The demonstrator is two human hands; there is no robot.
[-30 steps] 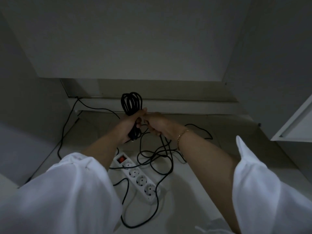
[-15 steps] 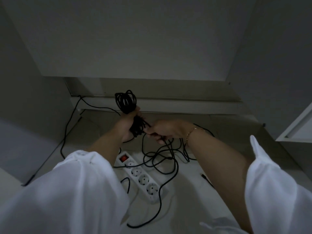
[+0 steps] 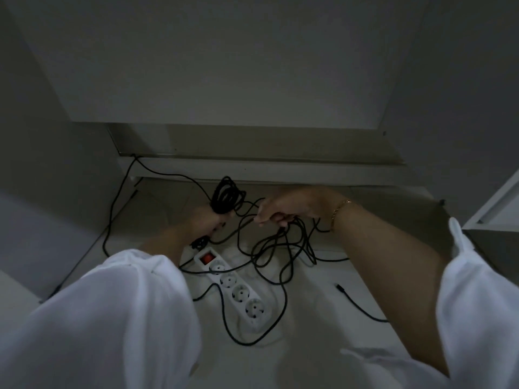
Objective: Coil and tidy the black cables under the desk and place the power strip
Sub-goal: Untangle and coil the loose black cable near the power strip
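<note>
Slack is what you have just made: a second ago your two hands met at the bundle, and now they stand well apart. Your left hand point(image 3: 206, 220) grips the coil point(image 3: 227, 196) of black cable low down, fingers wrapped round it, with the loops standing above the fist. Your right hand point(image 3: 286, 209) has swung out to the right and is closed on several strands of the loose cable point(image 3: 280, 248), which hang from it in a tangle down to the floor point(image 3: 323, 346). One strand runs between your hands, sagging slightly.

That drawn-out length looks like the next loop, ready to be carried back and laid onto the coil. You are partway through the winding, by my reading, as a good deal of cable is still spread below.

The power strip point(image 3: 233, 284) lies flat on the floor beneath and between your hands, its red switch point(image 3: 207, 258) at the far end. A few black strands cross over it, so it has not yet been placed. A free cable end point(image 3: 339, 287) lies on the floor to the right, apart from the tangle.

Feed your right hand's bunch out slowly. Pulled hard, those crossed strands could knot or drag the strip.
</note>
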